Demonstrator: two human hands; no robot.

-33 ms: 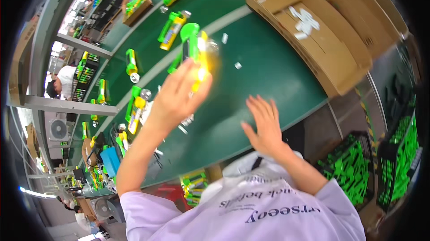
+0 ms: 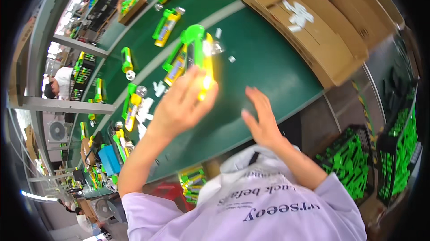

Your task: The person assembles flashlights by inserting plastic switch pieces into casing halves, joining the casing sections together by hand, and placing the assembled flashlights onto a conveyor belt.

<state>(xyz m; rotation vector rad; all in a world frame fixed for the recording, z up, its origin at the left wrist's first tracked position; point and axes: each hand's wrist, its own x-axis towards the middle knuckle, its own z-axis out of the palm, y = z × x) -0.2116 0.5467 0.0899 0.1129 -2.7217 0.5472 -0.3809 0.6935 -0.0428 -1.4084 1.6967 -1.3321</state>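
My left hand (image 2: 181,104) is wrapped round a green and yellow work light (image 2: 195,46), held up over the green table. Its yellow side glows brightly near my fingers. Partly behind it, a second green and yellow light (image 2: 177,65) lies on the table with a clear part beside its end. My right hand (image 2: 262,118) hovers over the table's near edge, fingers stretched and thumb apart, with nothing in it. Small white pieces (image 2: 144,110) lie left of my left wrist, by another light (image 2: 133,112).
A cardboard box (image 2: 322,50) with white pieces (image 2: 298,15) stands at the far right. More lights (image 2: 167,28) lie along the far side of the table (image 2: 286,79). Black crates of green parts (image 2: 349,165) are at the lower right. A metal frame (image 2: 67,103) runs along the left.
My left hand and the lit work light have shifted slightly right and nearer, uncovering more of the light behind. My right hand has turned a little, its fingers closer together. The view has shifted slightly.
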